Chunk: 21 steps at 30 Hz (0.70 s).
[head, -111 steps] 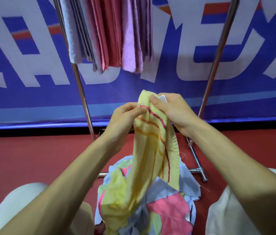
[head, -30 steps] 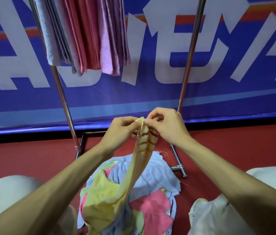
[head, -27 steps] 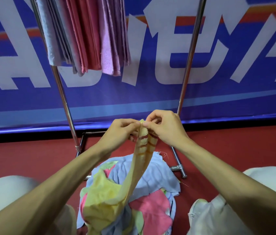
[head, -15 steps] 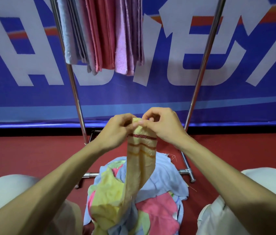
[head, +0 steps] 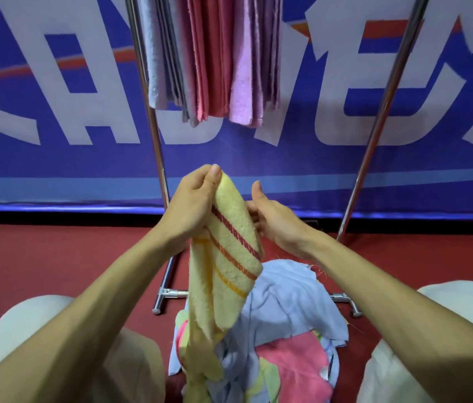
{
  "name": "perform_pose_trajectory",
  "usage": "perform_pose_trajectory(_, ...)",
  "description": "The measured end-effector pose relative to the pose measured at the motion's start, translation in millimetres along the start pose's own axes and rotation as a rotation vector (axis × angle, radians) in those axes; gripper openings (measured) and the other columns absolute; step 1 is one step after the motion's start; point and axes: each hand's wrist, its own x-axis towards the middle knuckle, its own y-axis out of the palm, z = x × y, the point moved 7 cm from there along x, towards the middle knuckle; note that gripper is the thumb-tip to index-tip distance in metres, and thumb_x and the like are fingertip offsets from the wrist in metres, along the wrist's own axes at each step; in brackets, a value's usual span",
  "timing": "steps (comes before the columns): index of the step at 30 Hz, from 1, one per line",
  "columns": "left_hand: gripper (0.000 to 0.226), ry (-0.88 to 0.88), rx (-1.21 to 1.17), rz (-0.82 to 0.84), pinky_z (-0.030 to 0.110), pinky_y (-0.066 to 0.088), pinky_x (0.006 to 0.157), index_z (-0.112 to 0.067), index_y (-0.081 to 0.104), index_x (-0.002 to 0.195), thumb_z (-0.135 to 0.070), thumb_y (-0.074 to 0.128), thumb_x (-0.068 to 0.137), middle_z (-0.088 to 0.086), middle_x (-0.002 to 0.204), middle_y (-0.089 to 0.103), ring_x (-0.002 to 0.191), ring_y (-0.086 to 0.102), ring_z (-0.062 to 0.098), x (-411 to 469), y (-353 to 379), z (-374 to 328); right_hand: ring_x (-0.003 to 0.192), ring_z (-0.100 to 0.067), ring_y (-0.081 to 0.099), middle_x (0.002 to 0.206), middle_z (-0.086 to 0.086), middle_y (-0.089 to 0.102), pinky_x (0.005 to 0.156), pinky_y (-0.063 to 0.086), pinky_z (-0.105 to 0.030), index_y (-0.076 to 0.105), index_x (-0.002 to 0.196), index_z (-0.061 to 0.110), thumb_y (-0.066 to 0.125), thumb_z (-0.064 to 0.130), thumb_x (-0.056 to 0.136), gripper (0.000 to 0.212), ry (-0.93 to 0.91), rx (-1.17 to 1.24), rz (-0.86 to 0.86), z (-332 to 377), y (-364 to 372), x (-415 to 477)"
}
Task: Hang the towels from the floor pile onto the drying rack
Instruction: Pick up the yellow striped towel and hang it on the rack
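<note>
A yellow towel (head: 229,257) with red and orange stripes hangs from my left hand (head: 194,205), which pinches its top corner between thumb and fingers. Its lower end trails into the floor pile (head: 290,309) of light blue, pink and green towels between my knees. My right hand (head: 273,222) is beside the towel's right edge, thumb raised clear of the cloth, fingers touching the edge and partly hidden behind it. The drying rack (head: 153,135) stands just behind the pile, with several grey, pink and lilac towels (head: 212,59) hung at the left end of its bar.
The rack's right chrome pole (head: 380,112) slants up, and its feet (head: 168,295) rest on the red floor (head: 40,257). A blue banner (head: 331,158) with white letters closes off the back. My knees in pale trousers (head: 450,330) flank the pile.
My right hand has let go of the towel's top and dropped to its right edge. My left hand has lifted the top corner higher, and the towel has spread wider.
</note>
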Motion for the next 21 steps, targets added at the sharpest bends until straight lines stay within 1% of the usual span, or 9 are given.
perform_pose_trajectory(2,0.035,-0.027,-0.030,-0.046,0.025,0.036,0.056,-0.016,0.043,0.071,-0.029,0.038,0.104,-0.003,0.064,0.042,0.058,0.040,0.007,0,-5,-1,0.086,-0.018,0.060,0.093,-0.007,0.067,0.081,0.044,-0.032,0.064,0.107,-0.008,0.038,0.085,0.074,0.102,-0.008,-0.047,0.036,0,5,-4)
perform_pose_trajectory(3,0.035,-0.037,-0.043,-0.067,0.026,0.035,0.056,-0.016,0.043,0.071,-0.029,0.038,0.104,-0.001,0.064,0.041,0.058,0.040,0.009,0,-7,0,0.085,-0.018,0.061,0.091,-0.008,0.068,0.080,0.046,-0.034,0.064,0.102,-0.010,0.045,0.077,0.080,0.092,-0.003,-0.047,0.067,-2,8,-6)
perform_pose_trajectory(5,0.035,-0.054,-0.054,-0.095,0.030,0.034,0.057,-0.012,0.044,0.074,-0.031,0.040,0.103,0.006,0.068,0.038,0.062,0.038,0.015,1,-11,2,0.072,-0.020,0.056,0.080,-0.010,0.061,0.066,0.043,-0.031,0.060,0.092,-0.014,0.060,0.061,0.082,0.075,-0.005,-0.067,0.107,-2,10,-10)
perform_pose_trajectory(8,0.036,-0.123,-0.123,-0.166,0.033,0.036,0.065,-0.007,0.048,0.080,-0.035,0.041,0.102,0.007,0.075,0.042,0.069,0.041,0.020,2,-16,5,0.067,-0.012,0.052,0.073,-0.003,0.058,0.062,0.041,-0.026,0.060,0.081,-0.005,0.069,0.041,0.086,0.047,-0.067,-0.096,0.021,6,5,-13)
perform_pose_trajectory(10,0.038,-0.283,-0.296,-0.271,0.026,0.041,0.059,-0.007,0.046,0.078,-0.038,0.043,0.101,0.008,0.063,0.045,0.058,0.048,0.018,1,-19,16,0.063,-0.006,0.043,0.069,0.001,0.050,0.061,0.036,-0.022,0.057,0.074,0.000,0.067,0.031,0.089,0.036,-0.169,-0.147,-0.096,15,-6,-14)
perform_pose_trajectory(12,0.038,-0.453,-0.492,-0.359,0.013,0.038,0.040,-0.015,0.041,0.070,-0.037,0.044,0.101,-0.003,0.039,0.041,0.031,0.042,0.010,-1,-19,31,0.060,-0.005,0.038,0.066,0.001,0.045,0.056,0.031,-0.019,0.057,0.072,0.004,0.068,0.025,0.090,0.030,-0.236,-0.169,-0.192,20,-18,-16)
perform_pose_trajectory(15,0.033,-0.572,-0.606,-0.426,0.013,0.038,0.036,-0.021,0.042,0.071,-0.036,0.047,0.100,-0.010,0.033,0.039,0.025,0.039,0.006,-2,-15,44,0.068,-0.003,0.047,0.075,-0.001,0.059,0.062,0.037,-0.018,0.068,0.088,0.004,0.066,0.020,0.091,0.016,-0.284,-0.163,-0.260,22,-30,-18)
perform_pose_trajectory(18,0.024,-0.625,-0.623,-0.443,0.025,0.052,0.045,-0.018,0.054,0.086,-0.038,0.050,0.098,-0.004,0.054,0.056,0.044,0.055,0.011,0,-8,52,0.073,0.000,0.053,0.082,0.001,0.067,0.068,0.041,-0.015,0.073,0.095,0.008,0.063,0.017,0.093,0.013,-0.300,-0.183,-0.322,21,-42,-21)
perform_pose_trajectory(21,0.028,-0.610,-0.554,-0.468,0.040,0.059,0.069,-0.017,0.061,0.097,-0.043,0.053,0.095,0.003,0.091,0.065,0.076,0.064,0.021,5,-3,56,0.075,-0.004,0.057,0.082,-0.003,0.072,0.072,0.044,-0.026,0.074,0.092,0.013,0.064,0.020,0.092,0.013,-0.281,-0.235,-0.376,20,-58,-22)
